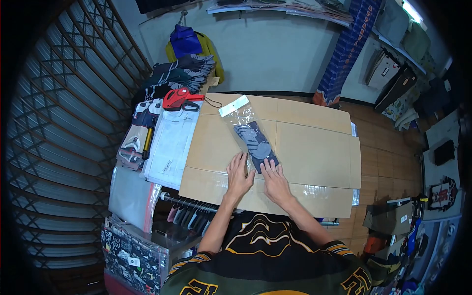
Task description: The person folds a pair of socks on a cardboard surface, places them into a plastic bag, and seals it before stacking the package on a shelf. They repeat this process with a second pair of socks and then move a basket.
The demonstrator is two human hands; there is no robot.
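A pair of dark grey-blue socks with lighter grey stripes (255,142) lies in a clear plastic bag with a white header strip (234,105). The bag rests slantwise on a flattened cardboard sheet (314,147). At the bag's lower left edge is my left hand (239,176), its fingers stretched out and touching or very near the plastic. My right hand (275,183) lies with spread fingertips on the lower end of the packed socks. Neither hand is closed round anything.
Left of the cardboard, a red tag gun-like tool (181,100) sits on white packed garments (172,142), near a yellow-and-black cutter (147,142). Clothes hang on a rail (191,201) below the table edge. A folding metal gate (64,147) stands at far left.
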